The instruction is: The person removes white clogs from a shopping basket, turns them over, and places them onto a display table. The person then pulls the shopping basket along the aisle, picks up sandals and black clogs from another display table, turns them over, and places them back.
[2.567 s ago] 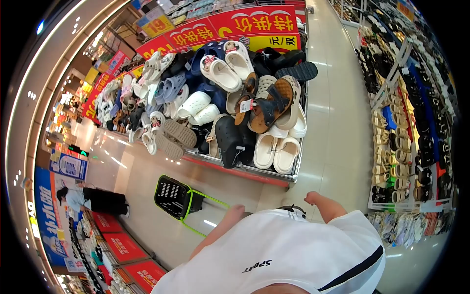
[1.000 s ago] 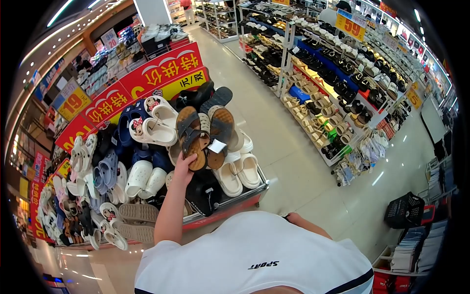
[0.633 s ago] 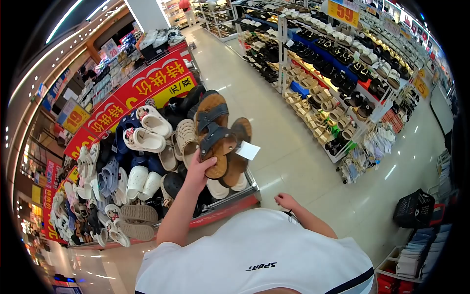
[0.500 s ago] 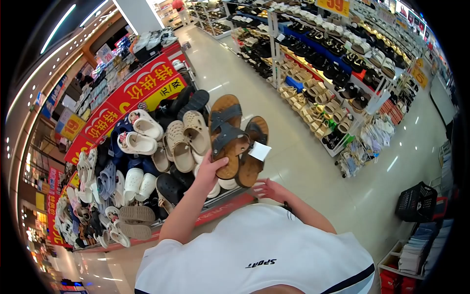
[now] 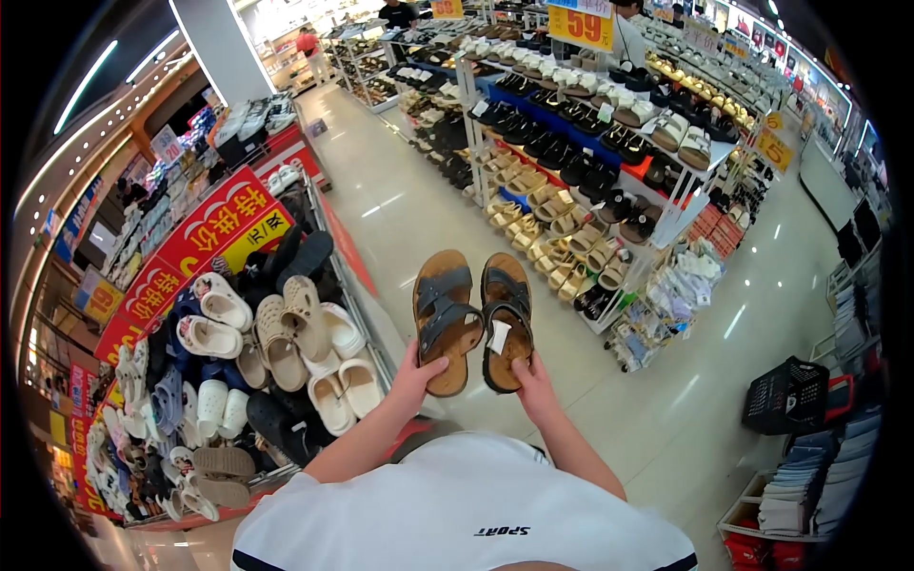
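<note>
Two brown sandals with dark straps are held side by side in front of my chest, toes pointing away. My left hand [image 5: 419,378] grips the heel of the left sandal [image 5: 445,319], thumb on its insole. The right sandal [image 5: 506,324] is in my right hand [image 5: 534,384], whose thumb also presses the insole near the heel. A white tag [image 5: 498,337] hangs on the right sandal. To the left, a bin heaped with clogs stands close to my left forearm, with beige clogs [image 5: 277,341] and white clogs [image 5: 345,395] nearest.
Red and yellow price signs [image 5: 190,258] line the bin's far side. Across the aisle floor [image 5: 381,205] stands a tall rack of sandals [image 5: 571,162]. A black shopping basket [image 5: 785,395] and folded jeans [image 5: 798,481] are at the right. People stand farther back.
My right hand has come up and taken hold of the right sandal. Both sandals, stacked together in my left hand before, are now apart. The view has turned slightly right.
</note>
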Demonstrator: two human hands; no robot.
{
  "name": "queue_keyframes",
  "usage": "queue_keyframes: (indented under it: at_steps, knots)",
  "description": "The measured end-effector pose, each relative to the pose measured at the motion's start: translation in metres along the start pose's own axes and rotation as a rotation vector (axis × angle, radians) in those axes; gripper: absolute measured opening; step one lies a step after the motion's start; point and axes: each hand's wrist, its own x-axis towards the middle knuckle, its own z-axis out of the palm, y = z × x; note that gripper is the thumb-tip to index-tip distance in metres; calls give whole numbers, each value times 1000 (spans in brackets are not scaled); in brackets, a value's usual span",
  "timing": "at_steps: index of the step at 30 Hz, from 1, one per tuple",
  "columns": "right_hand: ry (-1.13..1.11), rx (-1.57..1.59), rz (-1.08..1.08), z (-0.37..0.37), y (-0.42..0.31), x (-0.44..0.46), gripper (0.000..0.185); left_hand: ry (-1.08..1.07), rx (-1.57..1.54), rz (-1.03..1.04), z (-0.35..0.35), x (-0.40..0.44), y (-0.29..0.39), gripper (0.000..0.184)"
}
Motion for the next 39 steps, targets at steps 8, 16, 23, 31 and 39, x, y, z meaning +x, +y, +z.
queue_keyframes:
  at_steps: [8, 16, 23, 31, 39]
  knots:
    - [29, -188, -41, 7, -27, 63, 62, -122, 64, 9, 1, 49, -15, 76]
    - [75, -494, 16, 44, -50, 158, 50, 36, -81, -17, -23, 141, 1, 68]
    - [-48, -566, 130, 43, -42, 256, 62, -37, 51, 60, -72, 224, 28, 65]
    - [-170, -528, 168, 108, -33, 344, 55, 141, 160, 193, -107, 255, 88, 74]
    - [-299, -499, 318, 140, -1, 438, 59, 349, 72, 276, -143, 292, 105, 75]
